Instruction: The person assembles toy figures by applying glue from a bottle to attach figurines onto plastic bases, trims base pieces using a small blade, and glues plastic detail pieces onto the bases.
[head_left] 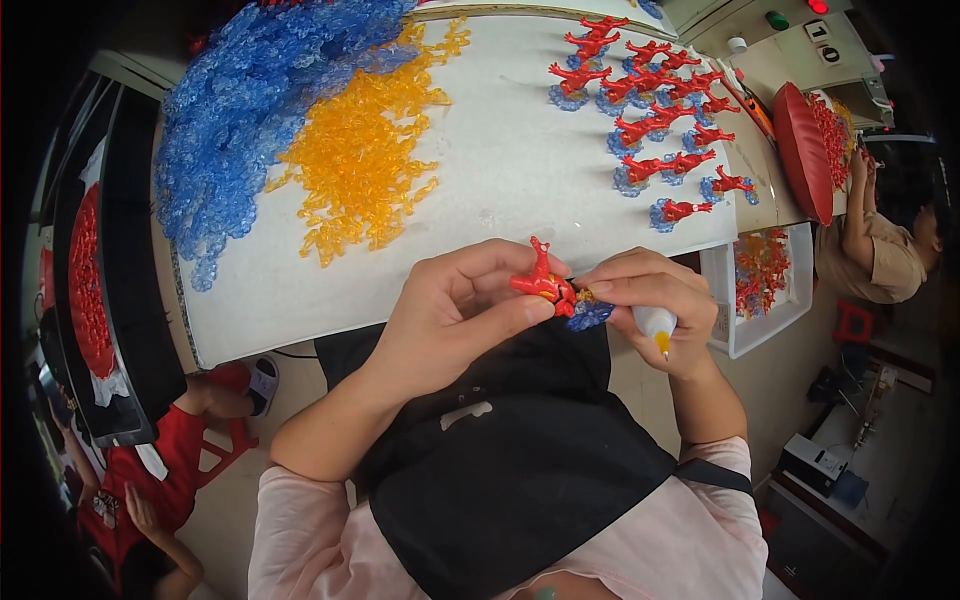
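A: What is the toy [538, 285] made of, by its look?
B: Smooth, glossy red plastic, with a shiny, see-through blue plastic base [590, 316].
A: And the tube [655, 322]?
B: Smooth white plastic.
A: The blue pieces [235, 120]?
B: Clear, glassy-looking plastic, rough as a heap. The orange pieces [360, 160] look just as shiny and see-through.
A: The tabletop [490, 130]?
B: Smooth, white, faintly glossy.
A: Your apron [500, 470]?
B: Matt black cloth. The shirt [310, 530] is soft, wrinkled pink cloth, matt too.
A: That bin [745, 335]?
B: Smooth, whitish plastic.
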